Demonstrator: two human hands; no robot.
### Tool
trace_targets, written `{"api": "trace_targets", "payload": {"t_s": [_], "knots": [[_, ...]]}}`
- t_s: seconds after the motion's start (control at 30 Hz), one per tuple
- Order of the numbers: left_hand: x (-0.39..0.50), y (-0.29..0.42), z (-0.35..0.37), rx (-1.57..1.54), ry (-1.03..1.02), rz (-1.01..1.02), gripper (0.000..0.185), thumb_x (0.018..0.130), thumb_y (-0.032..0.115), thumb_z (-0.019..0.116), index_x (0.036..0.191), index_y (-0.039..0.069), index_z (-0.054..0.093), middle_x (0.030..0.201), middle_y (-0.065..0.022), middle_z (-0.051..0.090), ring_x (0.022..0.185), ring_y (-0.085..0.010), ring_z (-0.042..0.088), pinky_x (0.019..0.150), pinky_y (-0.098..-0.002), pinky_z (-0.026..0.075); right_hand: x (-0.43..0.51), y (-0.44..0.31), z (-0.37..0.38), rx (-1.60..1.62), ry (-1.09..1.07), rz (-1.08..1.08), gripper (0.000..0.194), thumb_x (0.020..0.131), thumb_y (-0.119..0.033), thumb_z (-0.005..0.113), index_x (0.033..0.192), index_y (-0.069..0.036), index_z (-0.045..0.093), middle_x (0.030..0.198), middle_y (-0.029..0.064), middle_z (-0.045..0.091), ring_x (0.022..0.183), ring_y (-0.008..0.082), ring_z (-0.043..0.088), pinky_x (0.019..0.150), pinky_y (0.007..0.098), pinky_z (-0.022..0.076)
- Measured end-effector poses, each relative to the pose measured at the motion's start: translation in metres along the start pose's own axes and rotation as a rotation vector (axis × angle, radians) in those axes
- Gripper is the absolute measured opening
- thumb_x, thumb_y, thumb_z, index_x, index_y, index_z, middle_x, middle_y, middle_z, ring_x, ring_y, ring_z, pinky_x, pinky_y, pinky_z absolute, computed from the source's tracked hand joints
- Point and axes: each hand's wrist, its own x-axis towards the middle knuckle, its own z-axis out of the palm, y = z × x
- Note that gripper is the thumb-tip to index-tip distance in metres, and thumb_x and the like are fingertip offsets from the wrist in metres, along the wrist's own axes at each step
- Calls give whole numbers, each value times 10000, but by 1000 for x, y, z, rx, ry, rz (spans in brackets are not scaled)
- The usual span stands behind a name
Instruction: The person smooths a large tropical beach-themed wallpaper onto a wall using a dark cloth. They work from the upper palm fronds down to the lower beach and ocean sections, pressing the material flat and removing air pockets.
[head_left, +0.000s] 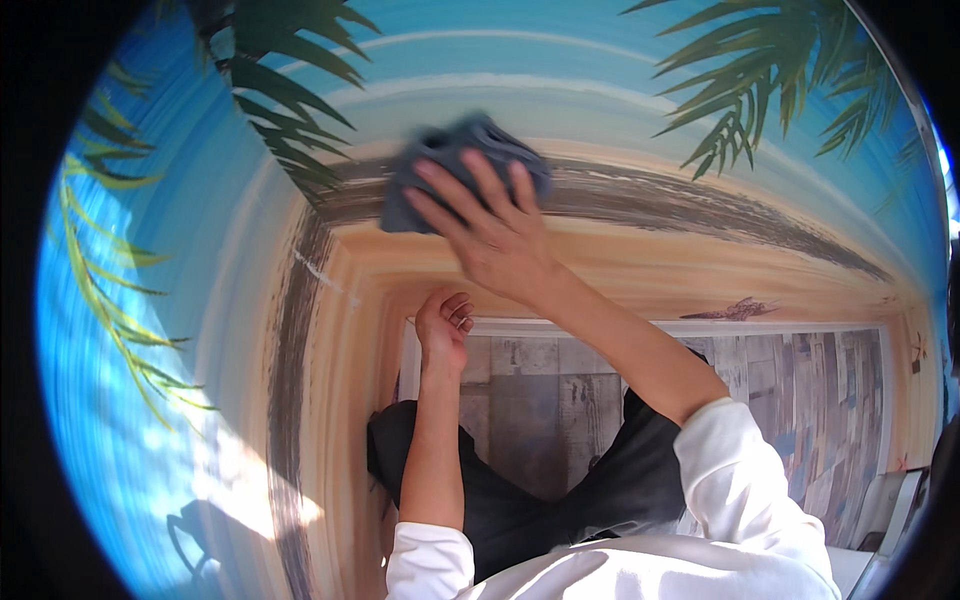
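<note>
My right hand (499, 236) presses a folded dark grey cloth (407, 214) against the painted wall (600, 251), fingers spread over it. The hand and cloth are blurred. Under and beside the cloth runs a streaky brown band (637, 196) in the mural. My left hand (442, 330) is raised lower down, near the foot of the wall by the inner corner. Its fingers are loosely curled and I see nothing in them; whether it touches the wall cannot be told.
Painted palm leaves (739, 71) and blue water cover the walls. A side wall (240, 337) meets this one at left, partly sunlit, with a shadow on it. White trim (675, 328) edges the patchwork wood-look floor (525, 397). A white-framed object (896, 514) stands at lower right.
</note>
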Motion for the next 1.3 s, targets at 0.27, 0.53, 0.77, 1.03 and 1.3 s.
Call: {"api": "trace_targets", "payload": {"t_s": [0.27, 0.53, 0.77, 1.03, 1.3], "knots": [[13, -11, 5, 69, 6, -21, 149, 977, 322, 638, 1023, 182, 663, 914, -15, 720, 804, -138, 655, 681, -305, 461, -45, -1, 24, 30, -181, -262, 623, 906, -201, 593, 1528, -199, 544, 1674, -34, 382, 1562, 245, 282, 1268, 501, 127], [18, -12, 0, 69, -21, -8, 175, 992, 332, 624, 1080, 183, 641, 910, -19, 722, 801, -150, 663, 685, -313, 466, -52, 75, -50, -67, 91, 233, 521, 934, -257, 648, 1454, -218, 629, 1640, -6, 444, 1570, 365, 250, 1257, 604, 40], [21, -22, 8, 95, 25, -41, 149, 986, 305, 627, 1063, 179, 648, 905, -16, 735, 797, -139, 663, 671, -314, 466, -35, 33, -14, -74, 17, -22, 595, 855, -166, 698, 1441, -255, 643, 1645, -13, 435, 1596, 349, 203, 1269, 597, 17], [18, -26, 19, 40, -149, 36, 240, 1013, 399, 633, 1045, 162, 646, 912, -22, 738, 773, -140, 666, 662, -305, 469, -72, 80, -62, -74, 93, 321, 539, 932, -305, 715, 1461, -260, 624, 1654, 81, 404, 1568, 488, 163, 1240, 644, -7], [15, -25, 27, 4, -287, 181, 349, 1015, 497, 623, 1024, 149, 645, 915, -22, 729, 831, -161, 672, 690, -318, 466, 81, 16, -31, -14, 149, 110, 621, 887, -275, 689, 1499, -254, 585, 1690, 68, 351, 1579, 441, 183, 1235, 649, 18]]}}
